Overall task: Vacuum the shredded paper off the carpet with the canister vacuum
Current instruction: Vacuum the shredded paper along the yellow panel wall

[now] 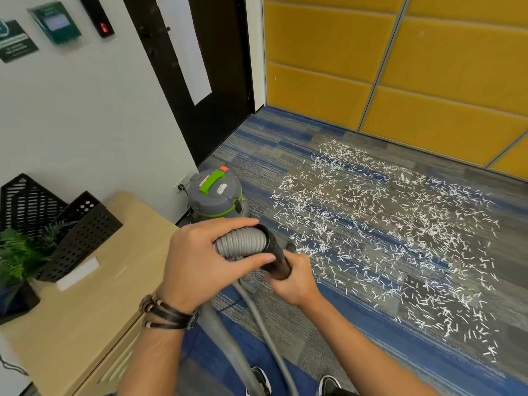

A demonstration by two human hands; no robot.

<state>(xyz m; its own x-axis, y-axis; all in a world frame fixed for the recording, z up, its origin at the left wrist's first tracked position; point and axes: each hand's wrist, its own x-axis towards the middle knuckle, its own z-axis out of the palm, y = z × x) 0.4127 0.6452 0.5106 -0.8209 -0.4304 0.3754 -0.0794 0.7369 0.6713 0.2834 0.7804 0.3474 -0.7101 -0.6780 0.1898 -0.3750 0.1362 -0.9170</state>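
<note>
**Hose coupling held in both hands, paper not yet reached**

Left hand (200, 261) wraps the grey corrugated hose (240, 242) just behind its black cuff (271, 247). Right hand (294, 278) closes from below round the black wand tube (281, 270) just ahead of that cuff. The canister vacuum (217, 195) stands beyond the grip. The shredded paper (385, 232) spreads over the carpet (285, 332) to the right of the grip and beyond it.

Likely faults: a twist or pull between the two hands could part tube from cuff, losing suction. The slack hose looping below the grip, close to the shoes, could snag a foot or drag the canister (its cord runs to a wall socket (180, 186)).

Writing: the canister's lid label (221, 188) and the wall signs (17, 41) are too blurred to read. No brand is legible.
</note>
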